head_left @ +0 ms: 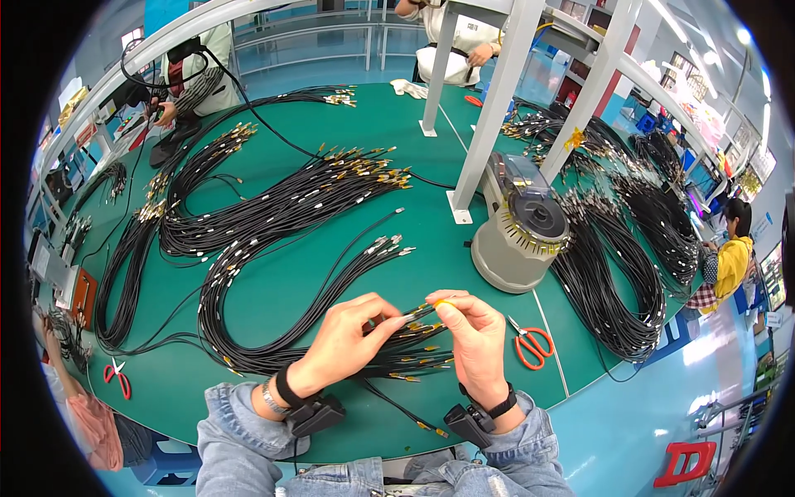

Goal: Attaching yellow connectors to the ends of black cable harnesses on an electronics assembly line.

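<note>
My left hand is closed in a pinch on a thin black cable close to its end. Facing it, my right hand pinches a small yellow piece at that cable end; its exact kind is too small to tell. Just beneath both hands lies a curved bundle of black cables, some ends yellow-tipped and some silver. To the right of my right hand rest red-handled scissors, their blades apart. Beyond it stands a grey round machine with a ring of yellow pieces along its rim.
The green table carries larger cable bundles at left and right. Grey metal posts rise from it. A second pair of red scissors lies at the left edge. Other people work around the table, one in yellow.
</note>
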